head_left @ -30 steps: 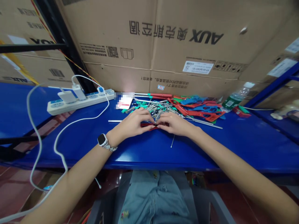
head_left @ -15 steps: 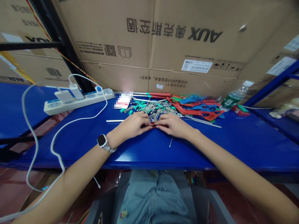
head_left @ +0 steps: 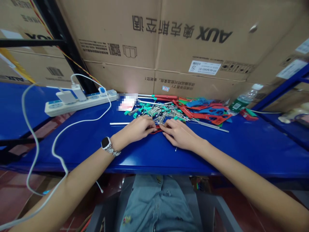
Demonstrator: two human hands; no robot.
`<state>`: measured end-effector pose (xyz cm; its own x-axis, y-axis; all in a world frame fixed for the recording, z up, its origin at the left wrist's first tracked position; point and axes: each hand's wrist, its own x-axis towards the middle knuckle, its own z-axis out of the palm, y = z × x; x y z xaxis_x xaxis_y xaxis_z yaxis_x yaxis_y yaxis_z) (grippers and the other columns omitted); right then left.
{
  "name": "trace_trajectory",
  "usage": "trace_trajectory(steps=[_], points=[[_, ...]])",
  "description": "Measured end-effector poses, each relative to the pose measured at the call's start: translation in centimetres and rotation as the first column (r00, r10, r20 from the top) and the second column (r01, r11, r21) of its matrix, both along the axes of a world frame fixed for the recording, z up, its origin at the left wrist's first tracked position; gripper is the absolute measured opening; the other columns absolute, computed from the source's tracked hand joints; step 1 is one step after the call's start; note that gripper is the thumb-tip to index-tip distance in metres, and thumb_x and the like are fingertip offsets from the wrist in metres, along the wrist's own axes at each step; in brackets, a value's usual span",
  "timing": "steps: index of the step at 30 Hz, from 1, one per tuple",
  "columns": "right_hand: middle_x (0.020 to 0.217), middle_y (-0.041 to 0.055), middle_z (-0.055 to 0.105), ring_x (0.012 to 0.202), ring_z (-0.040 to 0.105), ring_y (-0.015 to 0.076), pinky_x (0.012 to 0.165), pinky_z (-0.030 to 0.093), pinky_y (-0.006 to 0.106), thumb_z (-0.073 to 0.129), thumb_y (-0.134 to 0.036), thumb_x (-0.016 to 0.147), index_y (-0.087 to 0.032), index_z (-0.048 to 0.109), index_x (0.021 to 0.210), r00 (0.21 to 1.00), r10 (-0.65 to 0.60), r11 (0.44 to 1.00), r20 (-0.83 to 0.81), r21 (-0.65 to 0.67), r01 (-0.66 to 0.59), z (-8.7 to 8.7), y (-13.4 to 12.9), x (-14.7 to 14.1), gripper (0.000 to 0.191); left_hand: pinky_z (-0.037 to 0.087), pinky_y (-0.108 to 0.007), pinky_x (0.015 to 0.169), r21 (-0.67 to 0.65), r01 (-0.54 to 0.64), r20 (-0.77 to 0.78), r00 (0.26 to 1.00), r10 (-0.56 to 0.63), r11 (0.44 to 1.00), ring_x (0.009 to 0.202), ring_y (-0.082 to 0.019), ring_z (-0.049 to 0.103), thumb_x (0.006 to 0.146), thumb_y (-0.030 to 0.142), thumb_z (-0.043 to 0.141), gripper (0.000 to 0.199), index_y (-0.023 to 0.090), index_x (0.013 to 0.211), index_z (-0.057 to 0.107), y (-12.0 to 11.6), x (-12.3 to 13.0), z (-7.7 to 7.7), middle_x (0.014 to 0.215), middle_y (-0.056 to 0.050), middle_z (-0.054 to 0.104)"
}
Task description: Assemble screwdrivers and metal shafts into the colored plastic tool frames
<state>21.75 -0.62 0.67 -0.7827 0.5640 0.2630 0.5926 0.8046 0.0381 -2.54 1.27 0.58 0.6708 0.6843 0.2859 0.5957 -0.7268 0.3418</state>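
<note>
Between my two hands, low over the blue table [head_left: 149, 154], is a small red piece [head_left: 157, 129], mostly covered by fingers. My left hand [head_left: 143, 127] is closed on its left part. At its right, my right hand [head_left: 177, 131] has thumb and fingers pinched together; a thin metal part seems to be at the fingertips, too small to make out. Just behind the hands lies a heap of small metal and green parts [head_left: 166, 111]. Red and blue plastic pieces [head_left: 207, 111] lie right of the heap.
A white power strip [head_left: 79, 102] with chargers and cables stands at the left. Metal rods [head_left: 119, 123] lie beside the heap. A plastic bottle [head_left: 238, 104] leans at the back right, by a red box [head_left: 248, 115]. A large carton [head_left: 178, 51] rises behind.
My right hand's fingers have shifted slightly and its thumb has dropped lower. More of the red piece shows between the hands. The camera view has moved a little.
</note>
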Motion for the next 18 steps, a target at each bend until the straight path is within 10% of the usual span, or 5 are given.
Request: trace_trajectory(steps=[18], points=[[0.114,0.0161,0.064,0.106,0.059,0.0278,0.096,0.056,0.048,0.045,-0.024,0.105,-0.014,0.065,0.138,0.990,0.050,0.986,-0.132,-0.152,-0.070,-0.24,0.08,0.45,0.040,0.049,-0.033,0.078,-0.100,0.033,0.066,0.997,-0.026,0.994,0.080,-0.018,0.066,0.099,0.026,0.063,0.017,0.016,0.089,0.072,0.88,-0.45,-0.30,0.089,-0.006,0.072]])
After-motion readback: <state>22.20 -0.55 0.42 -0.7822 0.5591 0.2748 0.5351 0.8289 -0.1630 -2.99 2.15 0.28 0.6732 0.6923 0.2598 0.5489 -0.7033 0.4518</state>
